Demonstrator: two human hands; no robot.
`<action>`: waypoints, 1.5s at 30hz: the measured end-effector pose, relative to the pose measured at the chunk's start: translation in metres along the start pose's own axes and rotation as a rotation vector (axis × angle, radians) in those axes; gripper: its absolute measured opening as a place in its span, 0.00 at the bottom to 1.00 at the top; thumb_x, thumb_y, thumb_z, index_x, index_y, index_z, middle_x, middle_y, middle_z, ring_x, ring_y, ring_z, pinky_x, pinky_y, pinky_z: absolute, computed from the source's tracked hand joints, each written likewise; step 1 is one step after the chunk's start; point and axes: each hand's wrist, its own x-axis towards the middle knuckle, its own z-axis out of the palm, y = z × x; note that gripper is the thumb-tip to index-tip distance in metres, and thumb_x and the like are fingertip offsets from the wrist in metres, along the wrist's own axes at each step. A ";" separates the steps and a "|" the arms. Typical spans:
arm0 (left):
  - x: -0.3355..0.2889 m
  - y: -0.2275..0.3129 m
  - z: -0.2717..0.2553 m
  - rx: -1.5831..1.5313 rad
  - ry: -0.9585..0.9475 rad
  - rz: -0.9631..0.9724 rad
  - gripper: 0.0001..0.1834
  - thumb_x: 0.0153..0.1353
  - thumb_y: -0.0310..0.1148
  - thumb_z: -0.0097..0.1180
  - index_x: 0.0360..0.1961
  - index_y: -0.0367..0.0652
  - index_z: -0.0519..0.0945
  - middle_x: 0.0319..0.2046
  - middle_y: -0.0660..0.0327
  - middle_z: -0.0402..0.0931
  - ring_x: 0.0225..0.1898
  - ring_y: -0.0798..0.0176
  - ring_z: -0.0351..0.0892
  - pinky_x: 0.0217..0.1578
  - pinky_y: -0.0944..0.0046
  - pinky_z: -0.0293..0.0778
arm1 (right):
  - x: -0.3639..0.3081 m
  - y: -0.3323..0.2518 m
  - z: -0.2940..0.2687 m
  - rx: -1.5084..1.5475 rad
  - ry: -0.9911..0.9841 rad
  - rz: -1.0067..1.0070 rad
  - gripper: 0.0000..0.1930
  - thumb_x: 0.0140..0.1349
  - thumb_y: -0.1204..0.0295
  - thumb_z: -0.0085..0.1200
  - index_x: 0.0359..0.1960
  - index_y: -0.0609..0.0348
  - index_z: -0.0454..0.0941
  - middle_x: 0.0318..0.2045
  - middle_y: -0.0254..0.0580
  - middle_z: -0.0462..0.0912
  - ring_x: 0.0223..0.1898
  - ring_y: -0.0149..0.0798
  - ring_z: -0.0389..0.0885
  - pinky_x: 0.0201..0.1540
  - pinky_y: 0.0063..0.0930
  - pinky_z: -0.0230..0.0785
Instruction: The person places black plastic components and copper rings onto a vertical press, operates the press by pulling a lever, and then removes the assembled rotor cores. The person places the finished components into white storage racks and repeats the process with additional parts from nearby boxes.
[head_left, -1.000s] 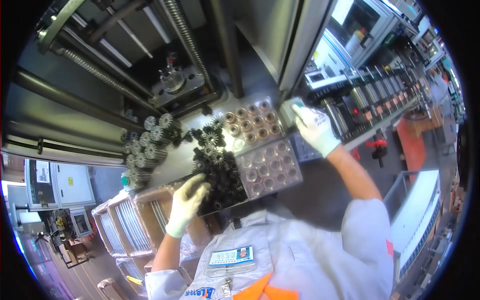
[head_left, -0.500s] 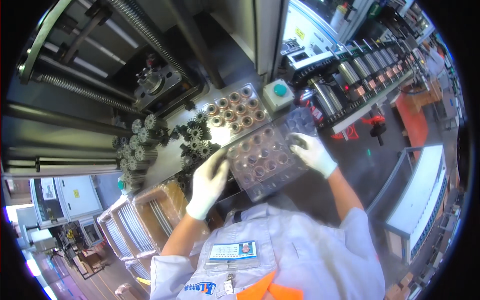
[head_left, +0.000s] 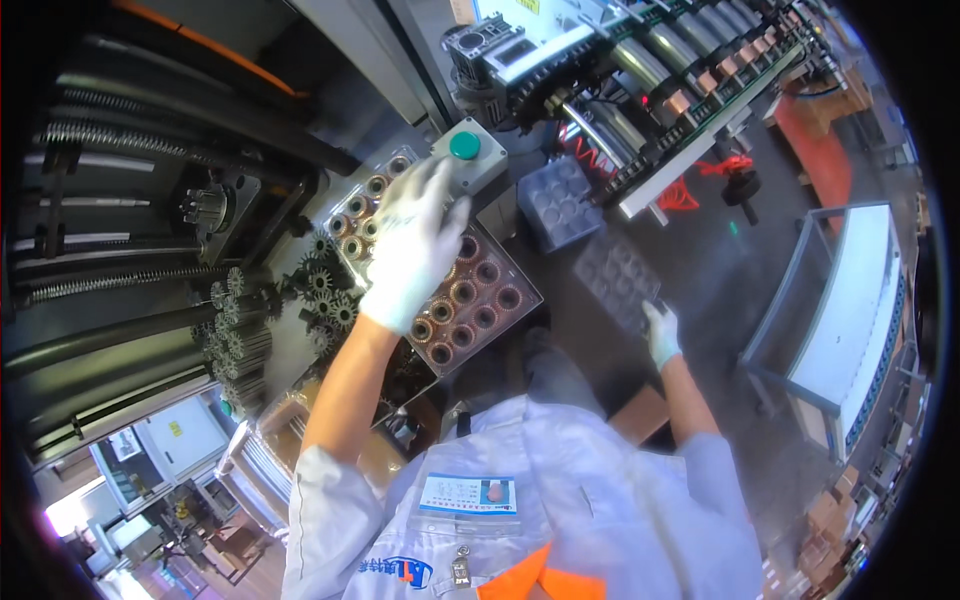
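Observation:
My left hand [head_left: 415,245], in a white glove, hovers over two trays of small parts with its fingers stretched out and nothing visible in them. Under and beside it lies a clear plastic tray [head_left: 530,297] with several copper-coloured rings [head_left: 463,293] in its round pockets. Farther left, another tray holds similar rings [head_left: 356,207], partly hidden by the hand. Off to the right, my gloved right hand [head_left: 661,335] is closed on the edge of a clear plastic tray cover [head_left: 617,270], which looks slightly blurred.
A stack of clear plastic trays [head_left: 558,205] stands near a conveyor with metal shafts [head_left: 640,65]. A box with a green button [head_left: 464,146] sits behind my left hand. Dark toothed parts [head_left: 322,280] and stacked gear-like cores [head_left: 235,330] lie left. A white-topped rack [head_left: 850,310] stands right.
The clear cover has moved right, off the tray of rings, in my right hand. My left hand has let go of it and reached up over the rings. The view has shifted.

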 end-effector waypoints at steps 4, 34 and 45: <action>-0.084 0.017 -0.039 0.061 -0.072 -0.253 0.17 0.57 0.27 0.66 0.49 0.41 0.83 0.46 0.51 0.82 0.48 0.48 0.82 0.51 0.50 0.75 | 0.056 0.008 0.060 0.065 0.075 -0.072 0.18 0.63 0.65 0.64 0.52 0.57 0.78 0.34 0.30 0.80 0.28 0.25 0.75 0.29 0.24 0.74; -0.202 0.047 -0.019 0.276 -0.389 -0.450 0.14 0.54 0.31 0.66 0.43 0.52 0.83 0.29 0.63 0.77 0.31 0.54 0.79 0.32 0.53 0.72 | 0.077 0.076 0.113 -0.348 -0.233 -0.030 0.18 0.65 0.71 0.57 0.56 0.63 0.77 0.42 0.43 0.84 0.34 0.31 0.81 0.29 0.26 0.74; -0.197 0.023 -0.021 -0.034 -0.451 -0.511 0.10 0.54 0.37 0.65 0.37 0.48 0.83 0.33 0.57 0.77 0.35 0.51 0.82 0.35 0.53 0.78 | 0.065 0.052 0.115 -0.561 -0.708 -0.098 0.14 0.67 0.71 0.55 0.53 0.63 0.79 0.35 0.39 0.84 0.29 0.30 0.82 0.28 0.24 0.74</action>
